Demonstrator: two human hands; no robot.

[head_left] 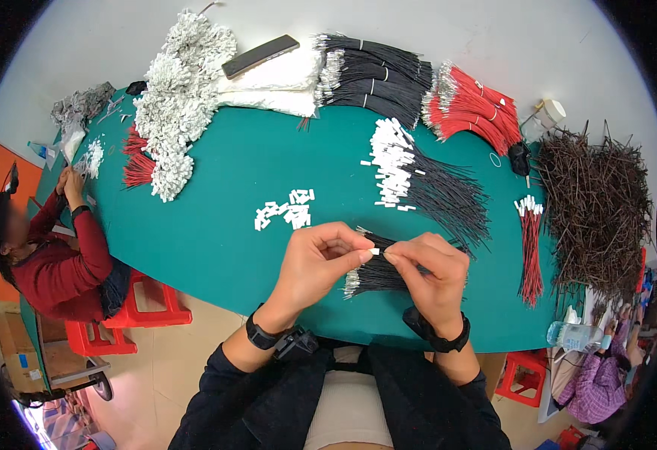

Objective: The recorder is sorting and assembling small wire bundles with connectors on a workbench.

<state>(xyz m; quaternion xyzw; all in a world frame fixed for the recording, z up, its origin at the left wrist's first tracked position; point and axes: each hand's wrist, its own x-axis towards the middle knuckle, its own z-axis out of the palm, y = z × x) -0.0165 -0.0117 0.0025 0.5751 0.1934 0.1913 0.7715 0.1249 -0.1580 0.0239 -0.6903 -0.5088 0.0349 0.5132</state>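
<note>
In front of me, both hands are raised just above the near part of the green table. Between the thumb and forefinger of my left hand (306, 262) is a small white plastic connector (375, 251). Close against it, my right hand (435, 271) pinches what looks like the end of a black wire; the fingertips hide most of it. Under my hands lies a bundle of black wires (379, 279) with silvery terminals at its left ends. Loose white connectors (297, 211) are scattered beyond my left hand. Farther off, black wires (452, 193) end in white connectors (393, 161).
Tied black bundles (377, 75) and red bundles (478, 109) line the far edge beside a white heap (182, 82). At right are red wires (531, 255), a brown tangle (598, 210) and a clear bottle (574, 336). A person (58, 259) works at far left.
</note>
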